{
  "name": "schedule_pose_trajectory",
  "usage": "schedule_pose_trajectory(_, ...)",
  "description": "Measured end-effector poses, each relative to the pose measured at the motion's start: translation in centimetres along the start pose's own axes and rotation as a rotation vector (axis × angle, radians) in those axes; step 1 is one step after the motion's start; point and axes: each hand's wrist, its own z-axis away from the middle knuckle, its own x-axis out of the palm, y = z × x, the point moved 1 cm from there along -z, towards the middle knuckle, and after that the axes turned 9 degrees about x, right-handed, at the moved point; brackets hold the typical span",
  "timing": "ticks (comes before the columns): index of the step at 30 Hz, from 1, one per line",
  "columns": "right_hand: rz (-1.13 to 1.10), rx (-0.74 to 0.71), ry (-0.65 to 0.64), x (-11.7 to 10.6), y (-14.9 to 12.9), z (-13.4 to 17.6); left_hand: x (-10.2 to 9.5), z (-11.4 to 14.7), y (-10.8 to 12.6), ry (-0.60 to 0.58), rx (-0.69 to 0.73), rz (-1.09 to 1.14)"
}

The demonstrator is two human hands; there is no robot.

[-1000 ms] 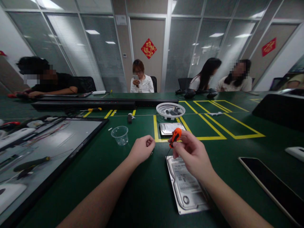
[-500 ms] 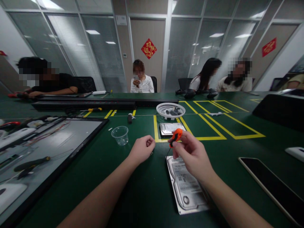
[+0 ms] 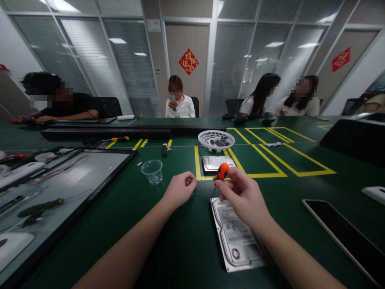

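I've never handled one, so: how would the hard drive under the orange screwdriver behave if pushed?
The hard drive looks metallic, so it is probably stiff and heavy for its size. Lying flat on the table, it would likely slide rather than roll or tip. Shiny, it may feel slippery too.

Between the right fingers [image 3: 235, 175] I see a screwdriver [image 3: 223, 171] with a smooth, plastic-looking handle and a thin metal shaft. Below those fingers, a hard drive [image 3: 236, 243] shows shiny, silvery metal and a printed, paper-like label [image 3: 231, 221]. Beyond them, a slatted basket [image 3: 206, 145] looks like plastic. Left of the left fingers [image 3: 190, 176], a cup [image 3: 152, 173] is clear, glossy plastic. Under both I make out a smooth tabletop [image 3: 177, 257] with a dull sheen.
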Motion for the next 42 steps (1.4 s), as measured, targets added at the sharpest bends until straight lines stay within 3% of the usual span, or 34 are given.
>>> schedule_pose_trajectory(42,0.021,-0.022,-0.012,0.03,-0.25,0.11,-0.01,0.04,-0.08,0.003,0.006,0.011)
